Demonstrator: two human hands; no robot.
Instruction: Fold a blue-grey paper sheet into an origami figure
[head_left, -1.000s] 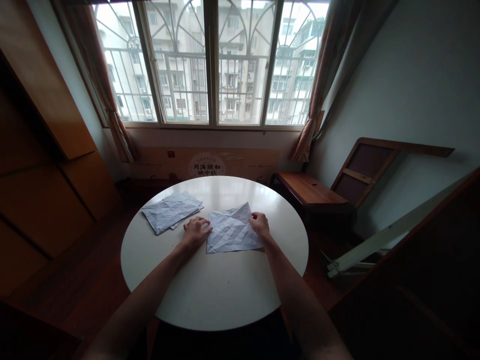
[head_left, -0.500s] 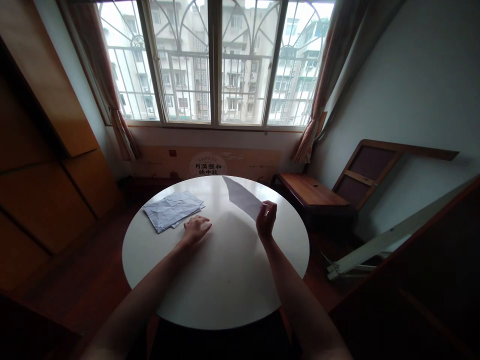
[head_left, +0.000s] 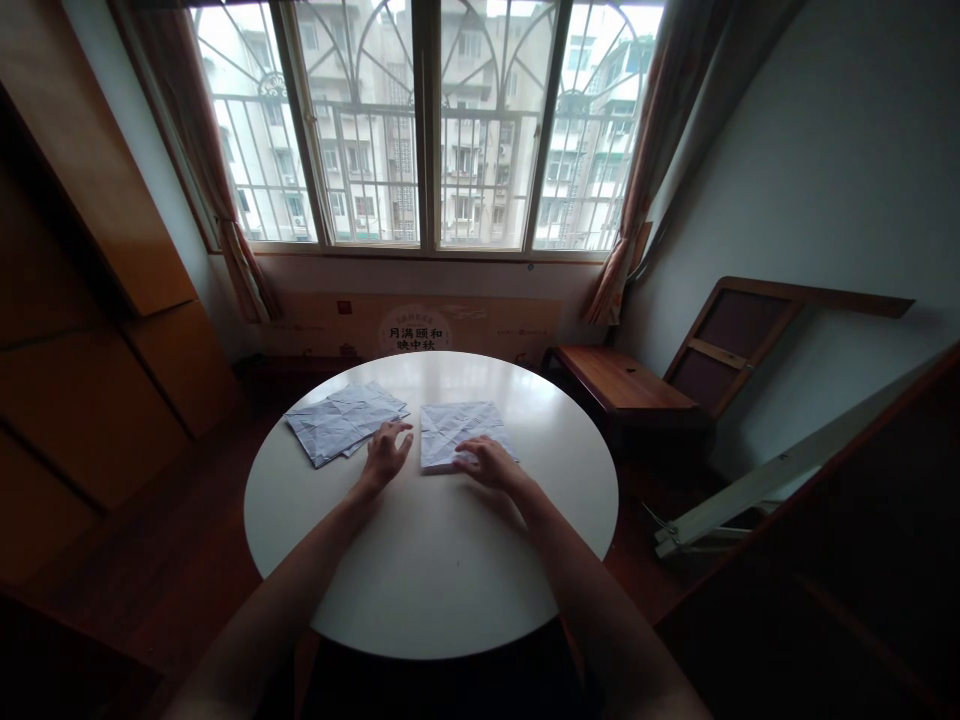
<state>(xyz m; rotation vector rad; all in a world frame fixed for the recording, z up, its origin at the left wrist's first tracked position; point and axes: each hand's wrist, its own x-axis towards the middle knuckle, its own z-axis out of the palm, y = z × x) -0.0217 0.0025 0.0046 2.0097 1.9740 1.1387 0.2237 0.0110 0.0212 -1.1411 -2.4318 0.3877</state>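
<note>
A creased sheet of paper (head_left: pixel 454 425) lies on the round white table (head_left: pixel 435 560), in front of me. My right hand (head_left: pixel 486 462) rests over its near right part with the fingers spread, hiding that portion. To the left is a stack of creased papers (head_left: pixel 337 420), fanned unevenly. My left hand (head_left: pixel 387 452) hovers or rests by the right edge of this stack, fingers apart and curved, with nothing visible in it. Whether its fingertips touch the stack I cannot tell.
A low wooden table (head_left: pixel 626 378) stands behind at the right, beside a leaning wooden frame (head_left: pixel 739 335). Wooden cabinets (head_left: pixel 150 390) line the left side. A printed banner (head_left: pixel 480 320) runs under the barred window, and a pale folded metal-looking stand (head_left: pixel 720 510) leans at the right.
My right hand has brought the raised sheet down flat onto the table, moving left, and its fingers have opened. My left hand has shifted slightly away from me.
</note>
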